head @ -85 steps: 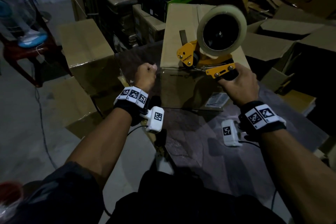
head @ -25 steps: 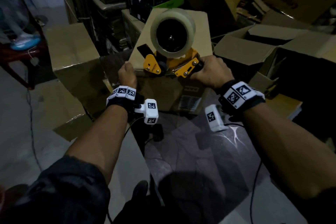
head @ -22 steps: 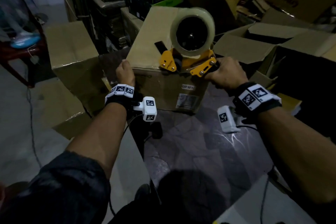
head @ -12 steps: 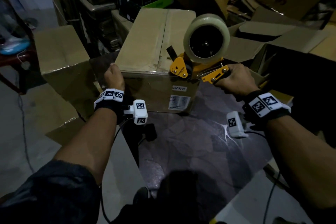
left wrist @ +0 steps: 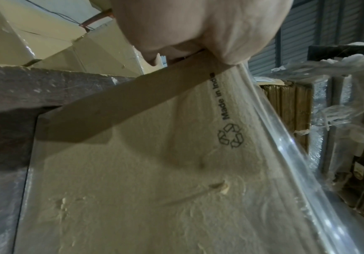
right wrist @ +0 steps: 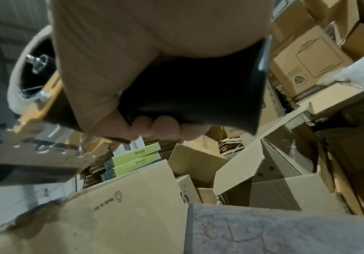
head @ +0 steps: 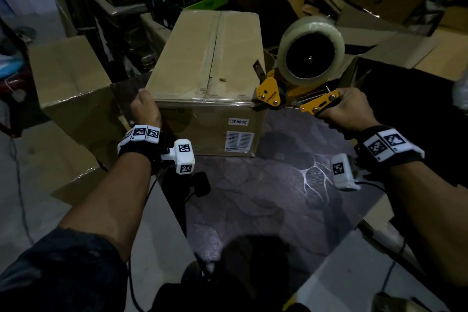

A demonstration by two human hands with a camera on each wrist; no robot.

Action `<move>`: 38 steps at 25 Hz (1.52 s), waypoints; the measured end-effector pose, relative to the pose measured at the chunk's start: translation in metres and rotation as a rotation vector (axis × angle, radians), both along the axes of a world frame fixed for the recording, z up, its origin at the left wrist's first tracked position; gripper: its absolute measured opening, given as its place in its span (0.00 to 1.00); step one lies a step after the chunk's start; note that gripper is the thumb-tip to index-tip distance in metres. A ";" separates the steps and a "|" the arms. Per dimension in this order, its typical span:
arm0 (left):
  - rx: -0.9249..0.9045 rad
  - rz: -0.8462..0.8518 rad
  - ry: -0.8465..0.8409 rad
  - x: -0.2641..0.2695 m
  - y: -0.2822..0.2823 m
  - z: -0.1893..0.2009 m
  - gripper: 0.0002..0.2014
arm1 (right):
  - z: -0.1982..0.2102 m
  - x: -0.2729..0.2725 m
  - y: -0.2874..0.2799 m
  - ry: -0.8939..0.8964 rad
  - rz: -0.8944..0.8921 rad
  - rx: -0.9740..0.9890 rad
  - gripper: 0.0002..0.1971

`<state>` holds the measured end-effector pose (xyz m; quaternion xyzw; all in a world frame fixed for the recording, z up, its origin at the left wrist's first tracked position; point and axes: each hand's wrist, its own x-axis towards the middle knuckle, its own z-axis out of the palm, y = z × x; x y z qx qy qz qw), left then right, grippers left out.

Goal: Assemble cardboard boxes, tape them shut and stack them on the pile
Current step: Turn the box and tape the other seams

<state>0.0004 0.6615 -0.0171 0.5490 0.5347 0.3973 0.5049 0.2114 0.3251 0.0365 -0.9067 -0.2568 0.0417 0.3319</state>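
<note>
We cannot see the fingers of the left hand [head: 146, 109]: from the head view they are hidden past the near left corner of the cardboard box [head: 207, 63], and the left wrist view cuts the hand off at its top edge. The handle of the tape dispenser [head: 301, 78] is hidden inside the right hand [head: 344, 109], and the right wrist view crops that hand at the top too. The small label [head: 239, 139] on the box's near face is too small for us to read. The table [head: 266, 197] runs into shadow at its near edge.
</note>
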 end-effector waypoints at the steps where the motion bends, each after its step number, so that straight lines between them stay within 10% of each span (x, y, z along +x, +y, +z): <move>1: 0.002 -0.005 -0.002 0.000 0.001 0.000 0.23 | 0.000 0.001 0.000 -0.004 0.000 0.009 0.06; 38: 0.030 0.039 -0.059 0.005 0.012 -0.012 0.21 | -0.042 0.018 -0.031 0.109 -0.072 0.108 0.12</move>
